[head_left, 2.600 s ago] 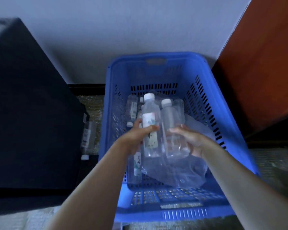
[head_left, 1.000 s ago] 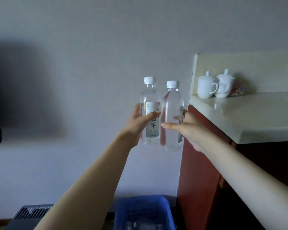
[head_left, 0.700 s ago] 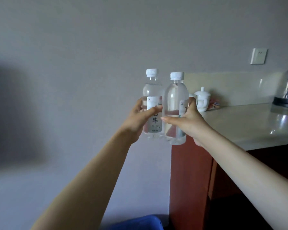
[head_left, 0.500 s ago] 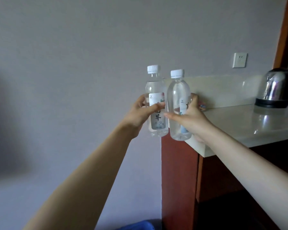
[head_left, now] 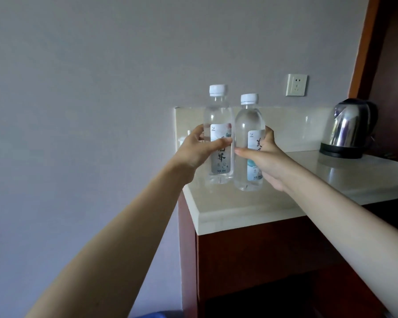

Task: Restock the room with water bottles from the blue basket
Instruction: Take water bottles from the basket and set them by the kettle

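Note:
I hold two clear water bottles with white caps upright and side by side over the left end of a pale countertop (head_left: 251, 210). My left hand (head_left: 197, 151) grips the left bottle (head_left: 217, 115) around its white label. My right hand (head_left: 265, 160) grips the right bottle (head_left: 248, 120) from its right side. Both bottle bases hang just above the counter surface, near its left corner. A sliver of the blue basket (head_left: 156, 314) shows at the bottom edge, below my left arm.
A steel electric kettle (head_left: 349, 129) stands at the counter's back right. A wall socket (head_left: 296, 85) sits above the pale backsplash. Something white (head_left: 183, 138) peeks out behind my left hand. The counter tops a red-brown cabinet (head_left: 262, 260) with an open shelf.
Both bottles were lifted out of the blue basket and carried up and right. They now hang over the counter's left end, and the kettle has come into view.

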### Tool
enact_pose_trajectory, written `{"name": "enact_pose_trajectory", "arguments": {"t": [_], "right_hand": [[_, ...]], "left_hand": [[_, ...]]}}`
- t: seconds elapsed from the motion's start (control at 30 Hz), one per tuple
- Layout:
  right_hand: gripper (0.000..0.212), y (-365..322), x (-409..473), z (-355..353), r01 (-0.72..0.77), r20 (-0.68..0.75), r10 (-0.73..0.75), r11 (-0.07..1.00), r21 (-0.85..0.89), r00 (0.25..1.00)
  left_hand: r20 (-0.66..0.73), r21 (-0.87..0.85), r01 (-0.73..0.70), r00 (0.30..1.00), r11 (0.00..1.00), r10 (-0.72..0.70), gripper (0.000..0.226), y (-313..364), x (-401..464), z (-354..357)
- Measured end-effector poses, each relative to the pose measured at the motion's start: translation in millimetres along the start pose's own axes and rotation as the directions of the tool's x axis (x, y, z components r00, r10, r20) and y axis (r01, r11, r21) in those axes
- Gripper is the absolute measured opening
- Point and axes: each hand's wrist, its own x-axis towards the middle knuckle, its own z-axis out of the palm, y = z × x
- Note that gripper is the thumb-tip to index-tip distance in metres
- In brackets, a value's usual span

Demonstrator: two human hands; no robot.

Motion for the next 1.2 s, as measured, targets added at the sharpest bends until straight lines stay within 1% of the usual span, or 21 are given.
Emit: {"name": "enact_pose_trajectory", "arguments": {"t": [0.07,0.13,0.33,0.5,0.67,0.77,0.97,1.07,1.2], "right_hand": [[0.085,6,6,-19,-0.008,-0.011,0.009,1.0,0.025,1.0],[0.079,14,11,-37,-0.023,-0.03,0.023,0.999,0.026,0.999],[0.071,40,33,-73,-0.044,-0.122,0.049,0.998,0.038,0.991],[0.067,55,70,-90,-0.025,-0.167,0.032,0.999,0.045,0.985],[0.075,69,122,-95,-0.008,-0.196,0.016,0.999,0.041,0.981],[0.076,74,147,-99,0.005,-0.227,0.004,0.999,0.04,0.974],[0.078,90,183,-112,0.014,-0.246,-0.007,0.999,0.029,0.969],[0.08,100,199,-122,0.009,-0.229,-0.005,1.0,0.02,0.973],[0.083,110,219,-138,0.017,-0.188,-0.016,1.0,0.004,0.982]], "left_hand": [[-0.005,0.008,0.006,1.0,1.0,-0.006,0.044,-5,12,21],[-0.006,0.032,0.013,1.0,0.999,-0.012,0.038,-11,22,40],[0.015,0.079,0.054,0.998,0.995,-0.056,0.039,-32,60,72],[0.034,0.113,0.057,0.998,0.992,-0.062,0.052,-56,112,79],[0.073,0.083,0.04,0.996,0.996,-0.046,0.046,-71,163,75],[0.093,0.065,0.041,0.995,0.997,-0.047,0.047,-77,190,74],[0.076,0.176,0.022,0.996,0.984,-0.036,0.037,-88,225,82],[0.06,0.215,0.029,0.997,0.976,-0.043,0.044,-96,239,90],[0.003,0.279,0.027,1.0,0.96,-0.029,0.04,-100,252,103]]}}
